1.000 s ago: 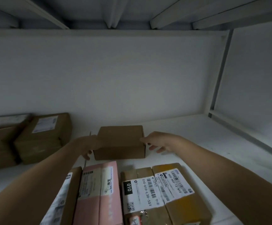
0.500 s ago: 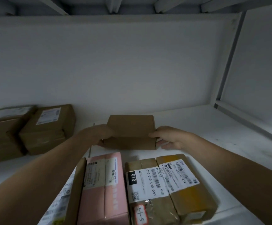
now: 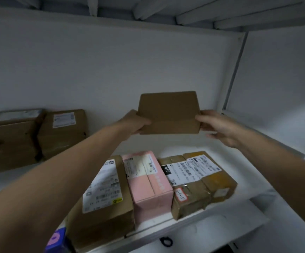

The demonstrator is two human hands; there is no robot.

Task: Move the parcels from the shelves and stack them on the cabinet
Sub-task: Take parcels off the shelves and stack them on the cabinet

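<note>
step: lift | box [image 3: 168,110] (no label showing) in air above shelf [image 3: 253,187], beyond near parcels [image 3: 148,183] | left hand [image 3: 135,123], right hand [image 3: 215,125] grip its ends | tip: draw it near, level, clearing parcels

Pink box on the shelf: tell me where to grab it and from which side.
Probably its near end, from the front: the pink box lies lengthwise, close between a brown box and a taped box, so its long sides are blocked. Only top and front face are free.
</note>
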